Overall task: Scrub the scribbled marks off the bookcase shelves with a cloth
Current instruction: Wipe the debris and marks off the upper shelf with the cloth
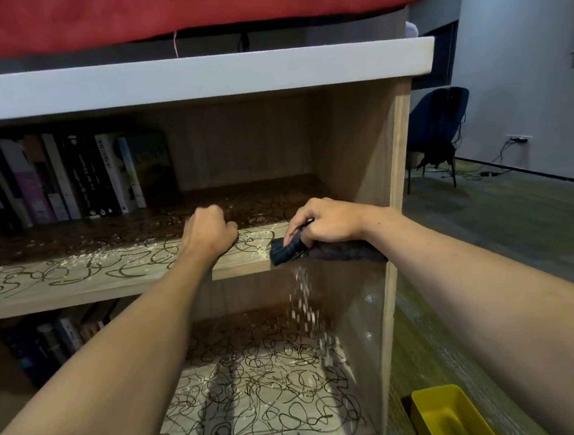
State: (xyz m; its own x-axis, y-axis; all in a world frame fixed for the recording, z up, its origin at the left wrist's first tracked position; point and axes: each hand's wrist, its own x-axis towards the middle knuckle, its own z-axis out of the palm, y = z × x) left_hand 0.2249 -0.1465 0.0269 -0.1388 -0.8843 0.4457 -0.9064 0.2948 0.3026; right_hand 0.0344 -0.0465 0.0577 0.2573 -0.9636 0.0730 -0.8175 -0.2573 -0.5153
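The wooden bookcase has an upper shelf [77,282] covered in dark scribbled loops and pale crumbs. My right hand [327,221] grips a dark cloth [336,249] at the shelf's front right edge, and the cloth hangs partly over the edge. Pale crumbs [304,301] fall from under the cloth toward the lower shelf [258,391], which is also densely scribbled. My left hand [209,228] rests on the upper shelf as a curled fist, holding nothing, just left of the cloth.
Books [52,180] stand at the left of the upper shelf, and more books [55,342] sit on the lower one. A white top board [199,76] overhangs. A yellow bin [449,417] lies on the floor at the right, with a blue chair [440,126] beyond.
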